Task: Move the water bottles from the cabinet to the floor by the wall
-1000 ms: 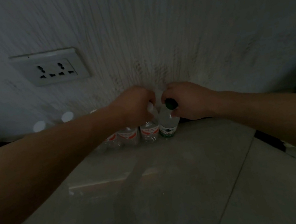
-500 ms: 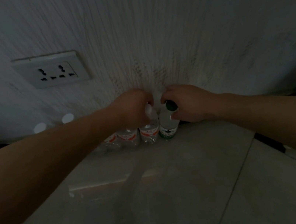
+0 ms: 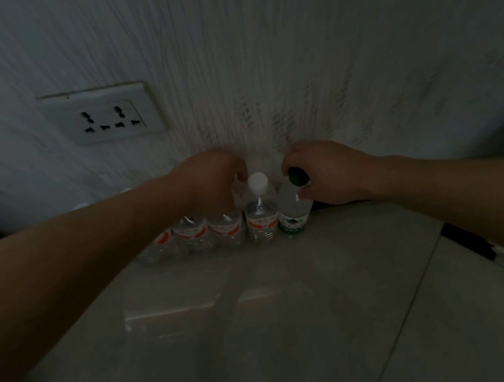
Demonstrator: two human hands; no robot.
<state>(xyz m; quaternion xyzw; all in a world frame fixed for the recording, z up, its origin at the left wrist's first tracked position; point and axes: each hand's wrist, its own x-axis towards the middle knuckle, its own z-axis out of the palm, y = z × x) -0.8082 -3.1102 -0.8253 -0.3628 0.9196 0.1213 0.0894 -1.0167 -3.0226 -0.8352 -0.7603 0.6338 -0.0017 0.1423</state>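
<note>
A row of clear water bottles stands on the floor against the wall (image 3: 288,53). Several have red labels (image 3: 225,228). The red-labelled bottle with the white cap (image 3: 257,182) stands free. At the row's right end is a green-labelled bottle (image 3: 291,221) with a dark green cap. My right hand (image 3: 330,171) pinches it at the neck, thumb on its shoulder. My left hand (image 3: 212,180) hovers with curled fingers just left of the white cap, over the tops of the bottles beside it. Whether it holds one is hidden.
A white double wall socket (image 3: 103,115) sits above and left of the bottles. The glossy tiled floor (image 3: 264,321) stretches toward me. A dark object (image 3: 467,242) lies on the floor at the right, under my right forearm.
My left hand has drawn back to the left, uncovering the white cap it was on. My right hand stays on the green-capped bottle.
</note>
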